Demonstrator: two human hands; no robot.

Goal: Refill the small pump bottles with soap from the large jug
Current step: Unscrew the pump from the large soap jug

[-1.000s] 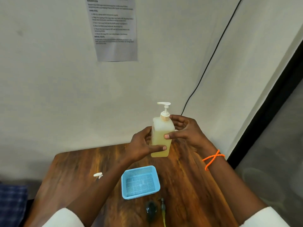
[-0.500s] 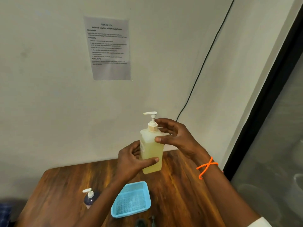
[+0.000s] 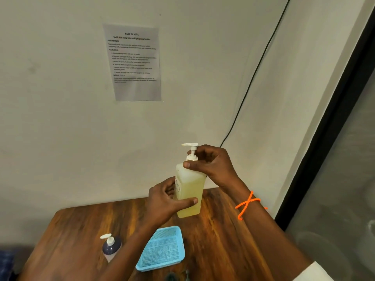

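Observation:
A square clear bottle of pale yellow soap with a white pump head is held upright above the back of the wooden table. My left hand wraps its lower body. My right hand grips its shoulder and the pump collar, thumb across the front. A small pump bottle with a dark upper body and a white pump stands on the table at the left. No large jug is visible.
A shallow light-blue mesh tray lies on the table below the held bottle. Dark small objects peek in at the bottom edge. A printed sheet hangs on the wall; a black cable runs down it.
The view has tilted upward, so the small dark pump bottle shows at the left. My right hand has shifted up to the pump collar; both hands still hold the yellow bottle.

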